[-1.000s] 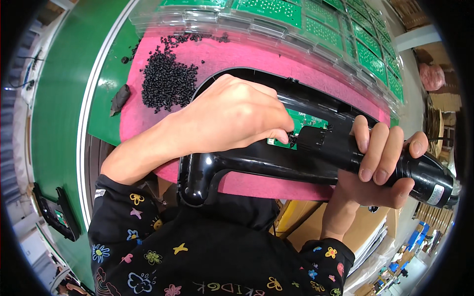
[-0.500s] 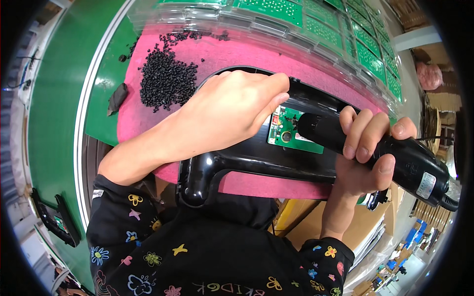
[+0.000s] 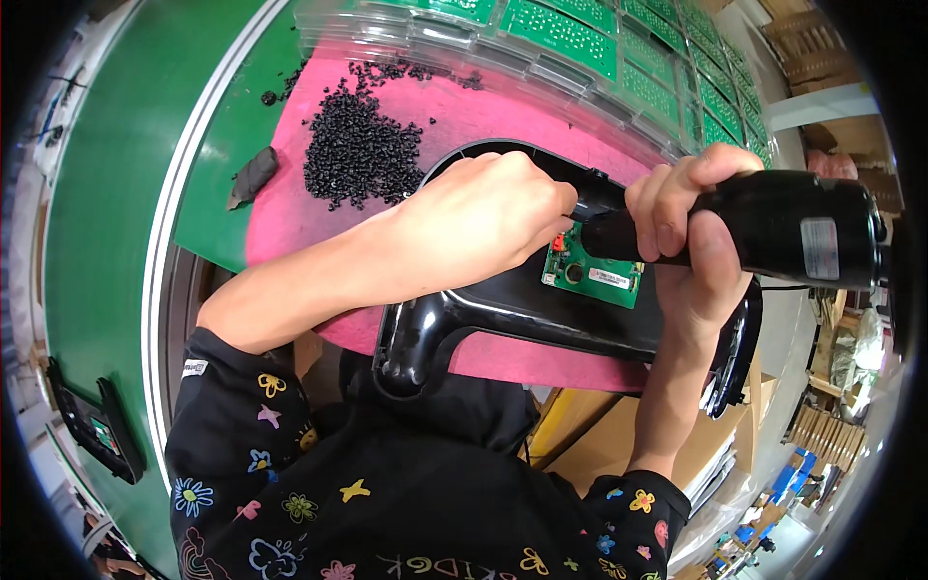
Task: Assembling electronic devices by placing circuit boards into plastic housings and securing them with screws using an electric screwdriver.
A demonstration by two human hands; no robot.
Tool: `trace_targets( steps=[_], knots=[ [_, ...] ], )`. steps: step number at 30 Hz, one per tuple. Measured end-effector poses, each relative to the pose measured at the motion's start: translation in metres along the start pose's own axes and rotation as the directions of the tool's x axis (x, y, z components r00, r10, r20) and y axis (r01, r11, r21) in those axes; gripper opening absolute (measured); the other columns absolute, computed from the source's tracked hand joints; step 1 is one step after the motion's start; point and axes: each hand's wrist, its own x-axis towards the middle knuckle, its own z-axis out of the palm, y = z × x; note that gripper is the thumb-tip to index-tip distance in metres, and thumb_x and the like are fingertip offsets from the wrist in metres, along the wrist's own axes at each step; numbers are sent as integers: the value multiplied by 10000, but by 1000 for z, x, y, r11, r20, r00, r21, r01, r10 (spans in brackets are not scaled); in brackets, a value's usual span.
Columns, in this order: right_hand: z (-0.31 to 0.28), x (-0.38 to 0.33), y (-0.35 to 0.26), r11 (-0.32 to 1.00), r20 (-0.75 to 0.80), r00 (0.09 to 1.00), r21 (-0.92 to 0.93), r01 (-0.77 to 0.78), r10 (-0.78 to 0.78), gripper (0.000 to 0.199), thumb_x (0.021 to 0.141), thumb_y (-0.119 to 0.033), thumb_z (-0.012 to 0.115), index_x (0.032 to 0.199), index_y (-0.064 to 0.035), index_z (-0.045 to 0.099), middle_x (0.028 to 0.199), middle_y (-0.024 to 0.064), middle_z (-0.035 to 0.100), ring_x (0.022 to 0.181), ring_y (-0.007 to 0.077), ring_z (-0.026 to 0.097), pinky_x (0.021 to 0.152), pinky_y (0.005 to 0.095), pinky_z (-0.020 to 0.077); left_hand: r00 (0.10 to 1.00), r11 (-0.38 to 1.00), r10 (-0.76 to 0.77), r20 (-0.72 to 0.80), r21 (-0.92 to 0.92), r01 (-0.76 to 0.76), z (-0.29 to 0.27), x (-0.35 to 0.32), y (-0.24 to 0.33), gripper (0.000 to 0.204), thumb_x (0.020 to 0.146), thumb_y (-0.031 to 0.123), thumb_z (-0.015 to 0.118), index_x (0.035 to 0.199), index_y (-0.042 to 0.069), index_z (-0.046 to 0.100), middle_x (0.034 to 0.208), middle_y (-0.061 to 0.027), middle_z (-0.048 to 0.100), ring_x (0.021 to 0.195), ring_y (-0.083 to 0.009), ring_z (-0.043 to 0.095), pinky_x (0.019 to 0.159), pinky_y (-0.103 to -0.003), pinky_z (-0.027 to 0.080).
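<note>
A glossy black shell (image 3: 522,300) lies hollow side up on a pink mat (image 3: 551,367). Inside sits a green board (image 3: 594,290) with a white label. A black driver (image 3: 773,227) points left, its nose covering the board's upper part.

A black top (image 3: 425,493) bears colourful doodled flowers (image 3: 191,497) and a white sleeve tag (image 3: 194,367).
</note>
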Motion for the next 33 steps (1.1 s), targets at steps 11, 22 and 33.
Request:
trace_targets(
  steps=[11, 22, 33],
  knots=[
    [5, -23, -3, 985, -174, 971, 14, 172, -167, 388, 920, -330, 644, 1181, -97, 477, 649, -10, 486, 492, 111, 421, 546, 300, 345, 991, 991, 130, 17, 30, -131, 3, -7, -10, 161, 834, 122, 684, 883, -30, 670, 791, -174, 657, 762, -374, 646, 672, -441, 525],
    [-5, -34, -29, 937, -198, 962, 258, 235, -187, 364, 877, -319, 669, 1137, -118, 513, 706, -23, 535, 594, 87, 480, 708, 288, 329, 953, 952, 303, 18, 48, -304, 4, 2, -5, 135, 847, 131, 684, 891, 5, 661, 758, -94, 618, 690, -290, 638, 578, -385, 515],
    [-1, -36, -28, 947, -132, 976, 252, 200, -171, 387, 896, -344, 674, 1159, -133, 483, 733, -28, 544, 594, 79, 490, 717, 289, 354, 934, 934, 356, 20, 25, -357, 3, 5, -10, 161, 833, 154, 724, 886, 14, 664, 771, -79, 637, 701, -281, 651, 604, -372, 531]
  ],
)
